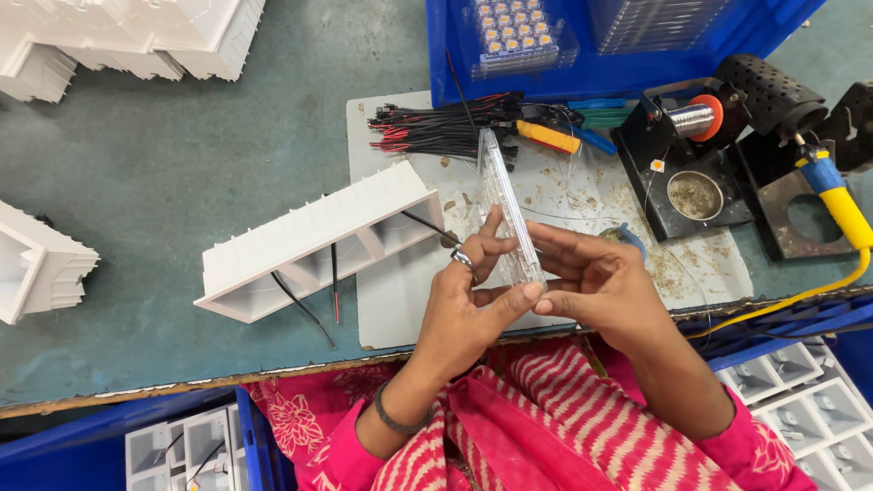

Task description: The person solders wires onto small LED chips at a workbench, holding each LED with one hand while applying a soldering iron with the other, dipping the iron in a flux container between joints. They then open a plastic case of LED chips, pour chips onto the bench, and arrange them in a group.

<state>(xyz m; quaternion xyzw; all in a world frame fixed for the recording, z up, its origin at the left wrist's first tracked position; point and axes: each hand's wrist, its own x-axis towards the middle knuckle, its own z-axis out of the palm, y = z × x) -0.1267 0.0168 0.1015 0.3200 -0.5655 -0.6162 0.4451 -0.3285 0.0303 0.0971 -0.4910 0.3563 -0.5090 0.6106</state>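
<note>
Both hands raised over the table (164,182), sharing one clear plastic strip (505,209). Left hand (464,305) gripping near end of strip, ring on one finger, thumb pressed along lower edge. Right hand (596,282) pinching same end from opposite side. Strip tilted, far end over bundle of black and red wires (436,127). White ribbed housing (318,241) lying just left of hands, thin wires trailing from it. Soldering iron with yellow handle (841,205) resting at right, solder spool stand (682,136) beside it
</note>
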